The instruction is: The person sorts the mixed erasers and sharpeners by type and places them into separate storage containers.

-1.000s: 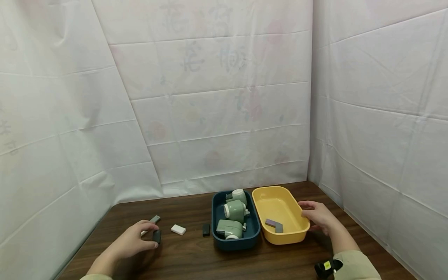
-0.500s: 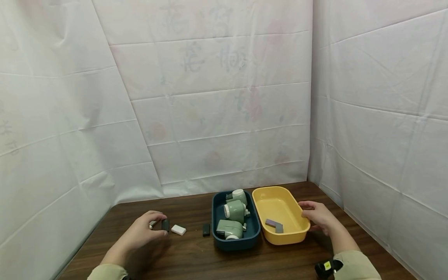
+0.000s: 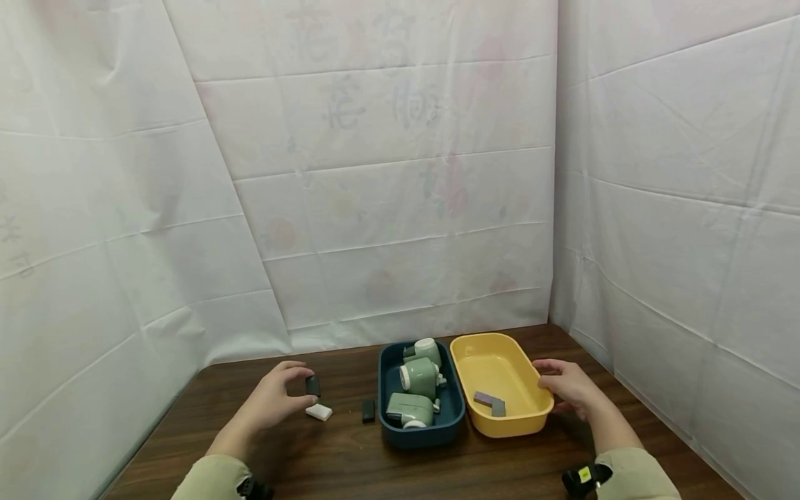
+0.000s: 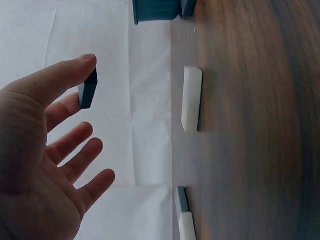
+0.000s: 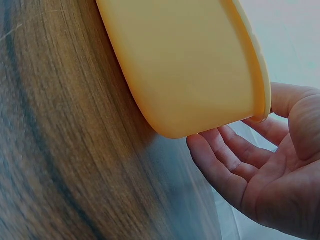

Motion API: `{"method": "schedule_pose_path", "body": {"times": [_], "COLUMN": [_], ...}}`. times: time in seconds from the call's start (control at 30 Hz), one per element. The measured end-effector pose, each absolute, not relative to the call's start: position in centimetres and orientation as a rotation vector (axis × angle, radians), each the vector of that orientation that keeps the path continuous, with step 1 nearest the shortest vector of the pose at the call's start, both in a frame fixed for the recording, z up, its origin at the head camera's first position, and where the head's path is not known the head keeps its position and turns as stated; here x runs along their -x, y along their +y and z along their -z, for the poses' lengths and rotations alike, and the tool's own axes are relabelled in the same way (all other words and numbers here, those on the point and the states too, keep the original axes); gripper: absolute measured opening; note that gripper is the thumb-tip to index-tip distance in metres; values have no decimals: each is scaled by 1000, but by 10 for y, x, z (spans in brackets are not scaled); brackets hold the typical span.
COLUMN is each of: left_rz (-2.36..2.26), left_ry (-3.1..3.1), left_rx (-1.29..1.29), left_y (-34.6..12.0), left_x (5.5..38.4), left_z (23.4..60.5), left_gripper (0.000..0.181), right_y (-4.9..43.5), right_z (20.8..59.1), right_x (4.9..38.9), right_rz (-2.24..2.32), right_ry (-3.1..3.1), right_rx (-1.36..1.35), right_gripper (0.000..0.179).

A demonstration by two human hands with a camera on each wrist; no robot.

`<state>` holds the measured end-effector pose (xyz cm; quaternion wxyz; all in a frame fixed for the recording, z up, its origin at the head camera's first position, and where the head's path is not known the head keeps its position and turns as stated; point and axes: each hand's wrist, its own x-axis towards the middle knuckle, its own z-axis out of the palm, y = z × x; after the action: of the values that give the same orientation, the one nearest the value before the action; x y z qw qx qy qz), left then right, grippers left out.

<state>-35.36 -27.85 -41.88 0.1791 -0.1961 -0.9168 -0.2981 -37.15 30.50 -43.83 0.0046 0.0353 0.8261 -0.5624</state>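
Observation:
My left hand (image 3: 273, 397) pinches a small dark rectangular block (image 3: 313, 385) between thumb and forefinger. In the left wrist view, the block (image 4: 88, 89) is held off the table, and the other fingers (image 4: 80, 160) are spread apart. Just below it in the head view lies a white block (image 3: 319, 412). At the right, my right hand (image 3: 571, 389) grips the side rim of a yellow tray (image 3: 537, 421). Its fingertips touch the outer wall in the right wrist view. Inside the tray rest a purple-grey piece (image 3: 483, 398) and a grey piece (image 3: 498, 407).
A navy tray (image 3: 417, 436) with several green and white rounded objects (image 3: 420, 377) stands against the yellow one. Left of it lies another dark block (image 3: 368, 410). A grey-and-white stick (image 4: 184, 212) lies on the table in the left wrist view. White cloth walls enclose the back and sides.
My left hand has moved right and farther back with the dark block, from beside the grey-and-white stick to above the white block. The right hand and both trays have stayed put.

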Motion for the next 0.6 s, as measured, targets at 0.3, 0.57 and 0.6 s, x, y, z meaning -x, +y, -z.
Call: {"method": "schedule_pose_path", "body": {"times": [0.3,0.57,0.6], "left_rz": [833,819,819], "left_ry": [-2583,-2557,-2549], "left_rx": [553,569,571], "left_y": [-261,-248,-246], "left_x": [360,366,366], "left_z": [413,411,410], "left_gripper": [46,46,46], "right_y": [304,305,305], "right_z": [438,438,439], "right_x": [370,372,372], "right_rz": [1766,1775,1776], "right_ry": [2592,2586,2586], "right_rx": [-105,-104,-103], "right_gripper": [57,57,56]}}
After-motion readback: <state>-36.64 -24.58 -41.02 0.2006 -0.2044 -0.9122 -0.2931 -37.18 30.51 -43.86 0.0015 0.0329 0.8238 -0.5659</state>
